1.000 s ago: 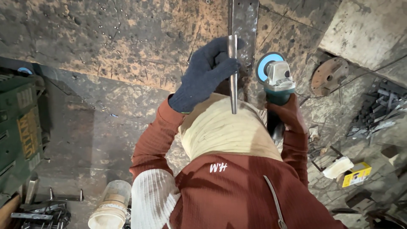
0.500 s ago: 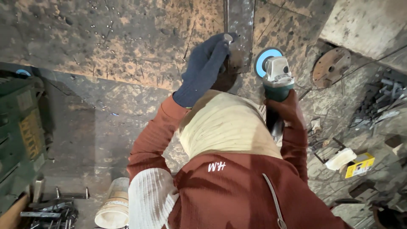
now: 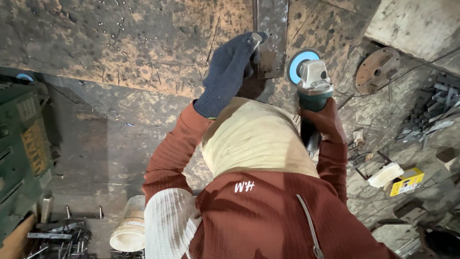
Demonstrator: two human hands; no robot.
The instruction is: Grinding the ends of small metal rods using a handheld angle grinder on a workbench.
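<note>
- My head wrap and red sleeves fill the lower middle and hide the bench edge beneath me.
- My right hand (image 3: 320, 121) is partly hidden behind the grinder (image 3: 311, 93); it is clenched round the grinder's dark handle, with the blue disc (image 3: 298, 64) resting just beside the steel strip (image 3: 271, 38).
- My left hand (image 3: 229, 72), in a dark blue glove, pinches a thin metal rod (image 3: 256, 39) against the strip's left edge; most of the rod is out of sight.
- The strip lies on the rusty bench (image 3: 120, 48), its top cut off by the frame.
</note>
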